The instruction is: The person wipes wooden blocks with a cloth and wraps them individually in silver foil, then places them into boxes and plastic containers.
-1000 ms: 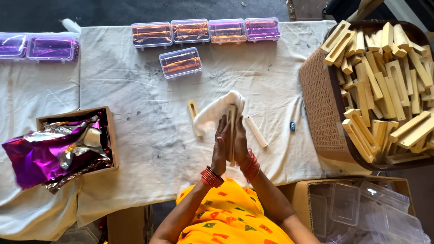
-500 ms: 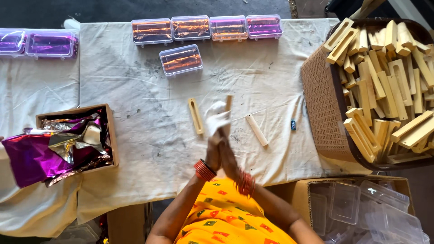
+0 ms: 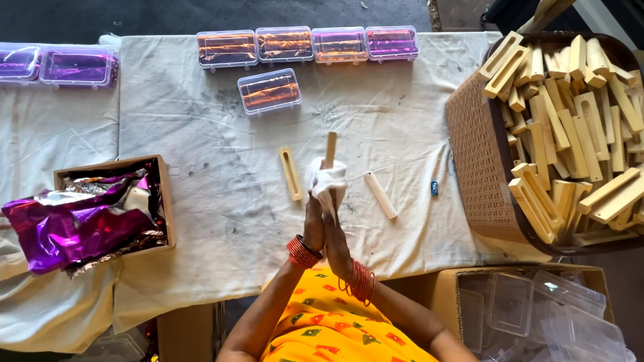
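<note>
A cloth-covered counter (image 3: 201, 134) carries a basket (image 3: 479, 161) of wooden pieces at its right edge and seven clear boxes (image 3: 270, 90), open cloth between. Both hands, left hand (image 3: 312, 224) and right hand (image 3: 337, 238), press together gripping one cloth-wrapped wooden stick (image 3: 330, 151) mid-counter, between two wooden pieces.

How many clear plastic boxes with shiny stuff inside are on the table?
7: four in a row at the far edge, one just below them, two purple ones at far left. More may lie out of view.

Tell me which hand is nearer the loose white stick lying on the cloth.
Right. The right hand is just left of the white stick; the left hand, pressed against it, lies farther left.
</note>
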